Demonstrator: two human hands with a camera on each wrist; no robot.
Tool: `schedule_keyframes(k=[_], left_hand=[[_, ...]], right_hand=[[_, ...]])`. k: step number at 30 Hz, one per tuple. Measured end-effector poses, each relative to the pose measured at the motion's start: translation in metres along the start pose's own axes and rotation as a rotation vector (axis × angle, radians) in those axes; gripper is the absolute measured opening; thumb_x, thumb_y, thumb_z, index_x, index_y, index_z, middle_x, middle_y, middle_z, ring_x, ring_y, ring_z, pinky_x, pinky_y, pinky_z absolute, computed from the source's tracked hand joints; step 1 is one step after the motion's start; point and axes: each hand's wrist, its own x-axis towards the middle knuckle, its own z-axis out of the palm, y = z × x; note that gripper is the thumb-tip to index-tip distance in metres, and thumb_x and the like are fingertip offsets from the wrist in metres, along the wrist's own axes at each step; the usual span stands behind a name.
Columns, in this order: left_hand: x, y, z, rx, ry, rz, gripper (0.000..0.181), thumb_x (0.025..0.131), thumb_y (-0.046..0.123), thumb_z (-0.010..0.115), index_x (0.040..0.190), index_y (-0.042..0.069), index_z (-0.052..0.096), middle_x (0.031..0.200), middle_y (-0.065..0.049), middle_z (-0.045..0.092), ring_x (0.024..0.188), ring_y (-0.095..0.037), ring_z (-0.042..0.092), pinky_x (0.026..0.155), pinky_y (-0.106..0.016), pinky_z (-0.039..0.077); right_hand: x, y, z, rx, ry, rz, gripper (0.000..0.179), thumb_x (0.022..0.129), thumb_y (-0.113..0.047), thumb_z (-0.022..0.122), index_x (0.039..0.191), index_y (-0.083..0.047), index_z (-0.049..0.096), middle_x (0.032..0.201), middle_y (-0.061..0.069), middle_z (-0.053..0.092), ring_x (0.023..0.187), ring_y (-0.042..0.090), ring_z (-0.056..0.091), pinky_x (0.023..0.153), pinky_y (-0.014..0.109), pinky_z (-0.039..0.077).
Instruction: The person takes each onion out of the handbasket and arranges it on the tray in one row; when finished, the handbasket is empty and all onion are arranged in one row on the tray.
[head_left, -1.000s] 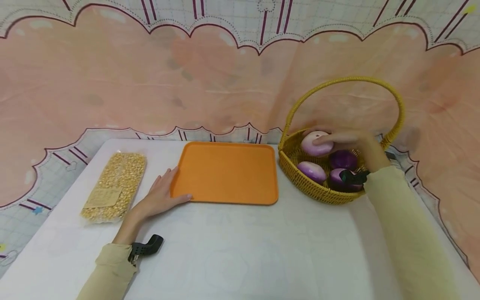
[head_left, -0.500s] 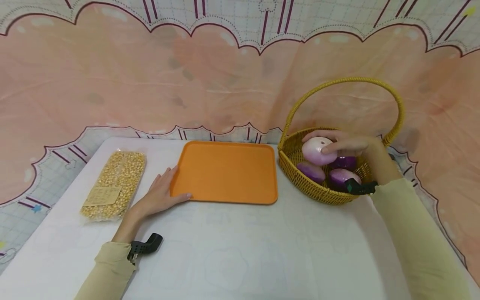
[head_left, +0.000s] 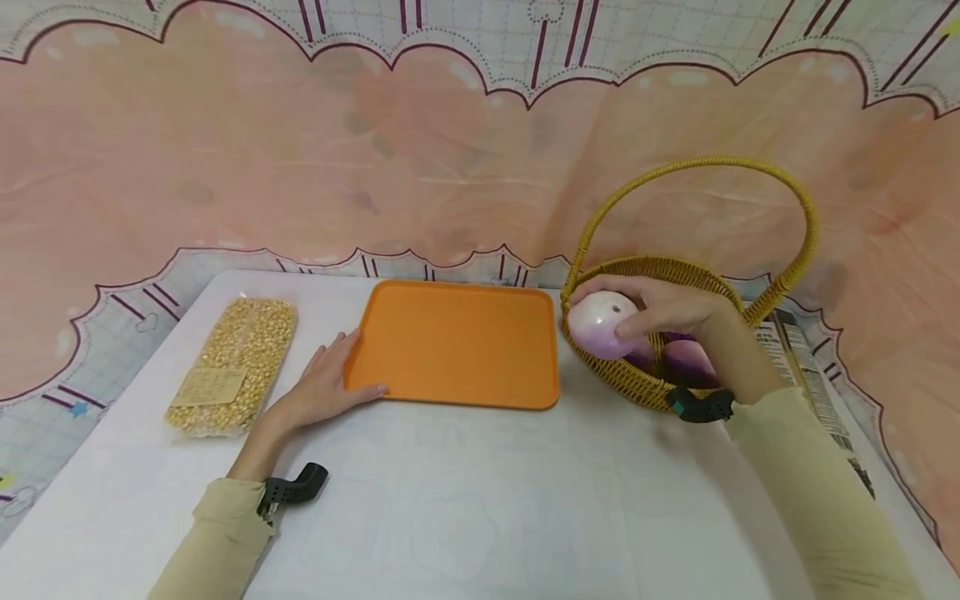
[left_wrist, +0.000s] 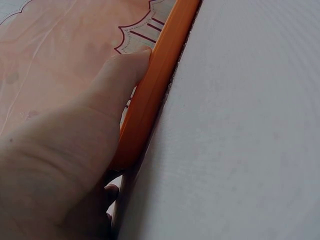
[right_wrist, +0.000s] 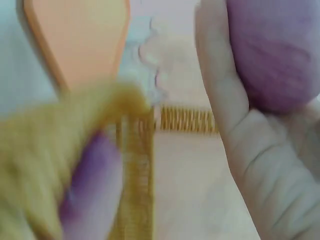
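Observation:
My right hand (head_left: 675, 310) holds a round onion (head_left: 597, 329), purple and pale with a small dark spot, between thumb and fingers. The onion is over the left rim of the yellow wicker basket (head_left: 626, 385). More purple onions (head_left: 688, 358) lie inside, partly hidden by the hand and the held one. My left hand (head_left: 318, 390) rests at the near left corner of an orange tray (head_left: 457, 346), fingers along its left side. In the left wrist view, the thumb (left_wrist: 134, 65) lies along the tray's rim (left_wrist: 150, 100). The held onion (right_wrist: 277, 55) fills the right wrist view's upper right.
A clear bag of yellow corn kernels (head_left: 243, 350) with a paper label lies on the left of the white table (head_left: 450, 500). The tall basket handle (head_left: 712, 161) arches behind the right hand. A dark printed strip (head_left: 813, 383) lies right of the basket.
My right hand has lifted the onion and carried it left and toward me, to the basket's left rim. The left hand and tray stay in place.

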Motion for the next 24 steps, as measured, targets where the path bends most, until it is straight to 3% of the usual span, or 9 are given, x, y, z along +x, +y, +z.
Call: schedule_keyframes(k=[5, 9, 12, 19, 24], left_hand=[[0.001, 0.000, 0.000, 0.003, 0.006, 0.015, 0.105, 0.085, 0.053, 0.066, 0.155, 0.000, 0.010, 0.160, -0.026, 0.016, 0.150, -0.044, 0.007, 0.122, -0.058, 0.001], [0.000, -0.001, -0.001, 0.005, 0.007, 0.012, 0.105, 0.085, 0.054, 0.066, 0.155, 0.000, 0.010, 0.160, -0.026, 0.016, 0.150, -0.044, 0.007, 0.122, -0.058, 0.001], [-0.001, -0.002, -0.002, 0.008, 0.006, 0.010, 0.105, 0.085, 0.054, 0.066, 0.155, 0.000, 0.010, 0.160, -0.026, 0.015, 0.150, -0.044, 0.007, 0.122, -0.058, 0.001], [-0.001, -0.002, -0.002, 0.003, 0.005, 0.009, 0.105, 0.085, 0.055, 0.066, 0.155, -0.001, 0.010, 0.160, -0.027, 0.014, 0.150, -0.044, 0.007, 0.122, -0.058, 0.001], [0.000, -0.002, -0.002, 0.012, 0.006, 0.018, 0.105, 0.085, 0.055, 0.066, 0.155, 0.000, 0.011, 0.160, -0.026, 0.015, 0.150, -0.044, 0.007, 0.123, -0.057, 0.002]], right_hand=[[0.010, -0.014, 0.017, -0.031, 0.074, -0.048, 0.054, 0.082, -0.016, 0.071, 0.132, -0.023, 0.052, 0.129, 0.004, 0.052, 0.112, 0.030, 0.052, 0.090, 0.037, 0.055], [0.018, -0.020, 0.028, 0.025, 0.061, -0.089, 0.054, 0.082, -0.015, 0.070, 0.132, -0.025, 0.053, 0.132, 0.009, 0.049, 0.113, 0.033, 0.052, 0.090, 0.039, 0.056], [0.027, -0.024, 0.041, 0.092, 0.094, -0.064, 0.054, 0.083, -0.018, 0.070, 0.133, -0.025, 0.052, 0.139, 0.012, 0.044, 0.117, 0.032, 0.049, 0.091, 0.039, 0.055], [0.075, -0.033, 0.087, 0.372, 0.407, 0.007, 0.054, 0.092, -0.011, 0.061, 0.143, -0.017, 0.042, 0.145, 0.008, 0.037, 0.120, 0.029, 0.048, 0.090, 0.031, 0.055], [0.109, -0.037, 0.106, 0.380, 0.564, 0.083, 0.054, 0.091, -0.018, 0.067, 0.140, -0.022, 0.046, 0.141, 0.007, 0.042, 0.116, 0.025, 0.051, 0.084, 0.029, 0.057]])
